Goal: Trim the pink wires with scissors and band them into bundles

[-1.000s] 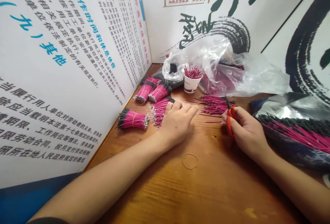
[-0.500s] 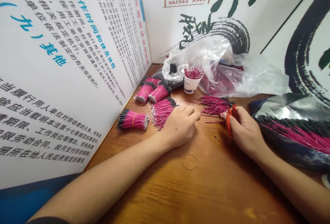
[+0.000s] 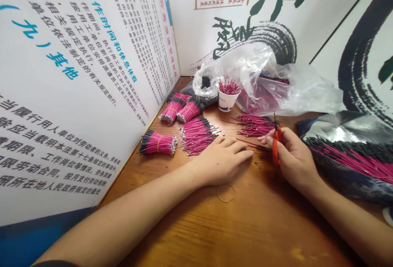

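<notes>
The right hand (image 3: 296,156) pinches red scissors (image 3: 276,148) right of centre; the left hand (image 3: 222,160) lies spread on the table (image 3: 245,226), just beside loose pink wires (image 3: 198,136), which a careless brush could scatter.

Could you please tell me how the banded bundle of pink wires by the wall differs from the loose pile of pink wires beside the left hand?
The banded bundle is tied with a thin band, while the loose pile shows no band. The banded bundle is compact with parallel wires, whereas the loose pile fans out wider. The banded bundle's black ends point left; the loose pile's point up and right. Both are pink wire, black at one end and silvery at the other.
</notes>
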The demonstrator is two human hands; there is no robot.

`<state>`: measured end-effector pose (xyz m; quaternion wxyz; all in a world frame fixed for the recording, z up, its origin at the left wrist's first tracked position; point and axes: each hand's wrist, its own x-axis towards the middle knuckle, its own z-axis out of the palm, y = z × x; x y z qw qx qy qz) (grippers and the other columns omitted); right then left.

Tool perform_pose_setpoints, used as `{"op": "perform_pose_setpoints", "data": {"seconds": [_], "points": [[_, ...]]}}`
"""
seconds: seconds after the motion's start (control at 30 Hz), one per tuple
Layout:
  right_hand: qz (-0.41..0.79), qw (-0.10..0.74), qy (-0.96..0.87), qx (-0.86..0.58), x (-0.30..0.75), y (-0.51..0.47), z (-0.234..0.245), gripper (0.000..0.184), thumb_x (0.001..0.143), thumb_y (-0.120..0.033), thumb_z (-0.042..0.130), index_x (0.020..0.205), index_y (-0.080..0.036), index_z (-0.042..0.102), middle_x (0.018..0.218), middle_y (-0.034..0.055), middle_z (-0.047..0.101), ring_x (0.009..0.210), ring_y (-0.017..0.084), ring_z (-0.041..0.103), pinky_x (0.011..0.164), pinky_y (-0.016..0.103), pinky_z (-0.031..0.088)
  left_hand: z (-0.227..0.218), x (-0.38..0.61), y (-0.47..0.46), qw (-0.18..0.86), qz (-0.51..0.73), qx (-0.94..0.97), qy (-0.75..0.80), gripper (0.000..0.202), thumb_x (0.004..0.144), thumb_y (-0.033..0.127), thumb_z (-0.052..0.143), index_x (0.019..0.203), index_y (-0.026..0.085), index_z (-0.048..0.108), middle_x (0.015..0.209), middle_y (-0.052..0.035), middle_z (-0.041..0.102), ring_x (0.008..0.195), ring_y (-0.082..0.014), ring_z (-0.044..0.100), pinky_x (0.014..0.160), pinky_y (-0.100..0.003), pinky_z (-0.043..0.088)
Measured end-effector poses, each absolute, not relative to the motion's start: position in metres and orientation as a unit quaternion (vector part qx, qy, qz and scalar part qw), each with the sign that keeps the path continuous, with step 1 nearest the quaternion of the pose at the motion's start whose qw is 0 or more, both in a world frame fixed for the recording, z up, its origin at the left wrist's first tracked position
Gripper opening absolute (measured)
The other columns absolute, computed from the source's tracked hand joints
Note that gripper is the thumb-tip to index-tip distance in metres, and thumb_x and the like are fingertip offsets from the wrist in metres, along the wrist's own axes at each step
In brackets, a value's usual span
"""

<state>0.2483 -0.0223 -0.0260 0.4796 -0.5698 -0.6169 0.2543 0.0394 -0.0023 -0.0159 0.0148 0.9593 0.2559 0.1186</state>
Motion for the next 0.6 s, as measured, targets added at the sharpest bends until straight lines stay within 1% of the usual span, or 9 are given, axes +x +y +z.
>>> {"op": "perform_pose_setpoints", "data": {"seconds": [0.13,0.3,0.47,0.6], "points": [[0.273,0.461,-0.627,-0.565,0.2482,-0.0232,-0.0269,0.017,0.089,-0.035,0.055,0.078,-0.024,0.049,0.071,-0.001,0.049,0.064,0.017,0.049,0.067,0.03,0.046,-0.0149,0.0405,-0.0042,0.006,0.125,0.955,0.27,0.035,0.098,0.028,0.041,0.131,0.021,0.051,0.136,-0.0061,0.056,0.122,-0.0261,0.047,0.103,-0.044,0.034],[0.302,0.452,-0.622,-0.564,0.2495,-0.0218,-0.0308,0.015,0.088,-0.034,0.056,0.081,-0.024,0.049,0.076,-0.0002,0.054,0.072,0.018,0.058,0.071,0.03,0.048,-0.0154,0.0405,-0.0023,-0.014,0.113,0.955,0.272,0.028,0.098,0.026,0.041,0.12,0.018,0.056,0.116,-0.0063,0.062,0.109,-0.0253,0.051,0.097,-0.041,0.036],[0.271,0.432,-0.632,-0.584,0.2497,-0.0203,-0.0312,0.017,0.09,-0.034,0.055,0.08,-0.023,0.046,0.075,-0.0008,0.052,0.068,0.017,0.052,0.072,0.03,0.047,-0.019,0.0406,0.002,-0.049,0.116,0.952,0.278,0.016,0.098,0.022,0.044,0.102,0.018,0.06,0.103,-0.0053,0.062,0.101,-0.0232,0.051,0.089,-0.038,0.038],[0.271,0.424,-0.639,-0.582,0.2493,-0.021,-0.0296,0.016,0.09,-0.035,0.054,0.081,-0.023,0.047,0.074,-0.0011,0.052,0.068,0.016,0.053,0.069,0.029,0.046,-0.0198,0.0405,0.0031,-0.054,0.128,0.952,0.273,0.015,0.097,0.023,0.045,0.094,0.017,0.059,0.098,-0.0053,0.062,0.097,-0.0227,0.052,0.085,-0.037,0.038]]}}
